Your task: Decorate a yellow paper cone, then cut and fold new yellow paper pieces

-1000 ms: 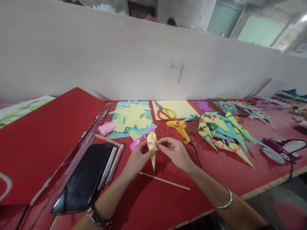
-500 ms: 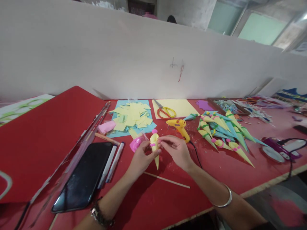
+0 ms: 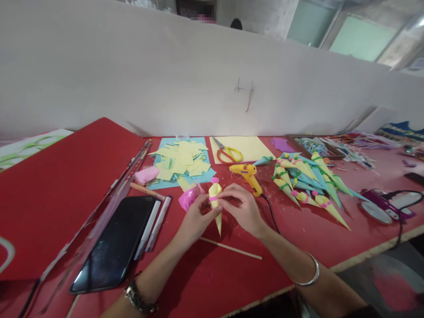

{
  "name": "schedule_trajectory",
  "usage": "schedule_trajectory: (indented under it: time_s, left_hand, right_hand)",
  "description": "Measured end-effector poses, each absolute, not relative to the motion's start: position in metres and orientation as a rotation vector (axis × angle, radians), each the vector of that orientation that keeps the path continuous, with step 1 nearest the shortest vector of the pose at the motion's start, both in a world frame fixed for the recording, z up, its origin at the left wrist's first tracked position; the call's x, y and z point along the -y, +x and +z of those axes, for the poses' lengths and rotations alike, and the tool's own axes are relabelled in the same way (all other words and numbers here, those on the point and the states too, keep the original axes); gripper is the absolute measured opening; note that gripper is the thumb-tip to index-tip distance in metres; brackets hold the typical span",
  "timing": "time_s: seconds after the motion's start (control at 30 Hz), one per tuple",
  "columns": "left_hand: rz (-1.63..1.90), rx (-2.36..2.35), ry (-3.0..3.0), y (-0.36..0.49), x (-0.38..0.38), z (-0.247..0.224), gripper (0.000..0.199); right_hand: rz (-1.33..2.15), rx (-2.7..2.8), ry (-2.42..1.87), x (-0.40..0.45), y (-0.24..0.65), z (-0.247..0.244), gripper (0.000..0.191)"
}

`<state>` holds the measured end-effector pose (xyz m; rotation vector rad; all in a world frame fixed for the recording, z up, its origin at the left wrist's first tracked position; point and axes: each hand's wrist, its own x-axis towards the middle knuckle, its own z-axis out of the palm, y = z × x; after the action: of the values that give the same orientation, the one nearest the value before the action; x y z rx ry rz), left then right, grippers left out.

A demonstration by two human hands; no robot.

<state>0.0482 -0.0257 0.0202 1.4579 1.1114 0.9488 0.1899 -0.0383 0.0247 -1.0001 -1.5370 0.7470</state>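
A small yellow paper cone [image 3: 217, 214], tip down, is held upright between my hands over the red table. It carries a pink ball at its top and a pink clay-like band around its upper part. My left hand [image 3: 198, 217] grips the cone from the left, thumb across its front. From the right, the closed fingertips of my right hand [image 3: 243, 205] press on the cone at the pink band. Beside my left fingers lies a pink lump in clear wrapping [image 3: 188, 198]. A thin pale stick [image 3: 232, 248] rests on the table below the cone.
A yellow glue gun [image 3: 248, 176] with a black cord lies behind my right hand. Scissors [image 3: 228, 152] and yellow paper pieces [image 3: 185, 159] are farther back. Finished-looking cones [image 3: 308, 176] are heaped at right. A black phone [image 3: 115, 243] and white markers [image 3: 159, 223] lie left.
My right fingertips have come in against the cone at the pink band, which now shows as a more continuous strip. The cone has shifted slightly right within my left hand.
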Motion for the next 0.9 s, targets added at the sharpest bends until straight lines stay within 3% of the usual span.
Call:
schedule_trajectory:
  time_s: [0.9]
  left_hand:
    - [1.009, -1.142, 1.72, 0.0452, 0.0222, 0.0155, 0.022]
  right_hand:
    - [1.064, 1.33, -0.96, 0.0364, 0.1871, 0.0209, 0.007]
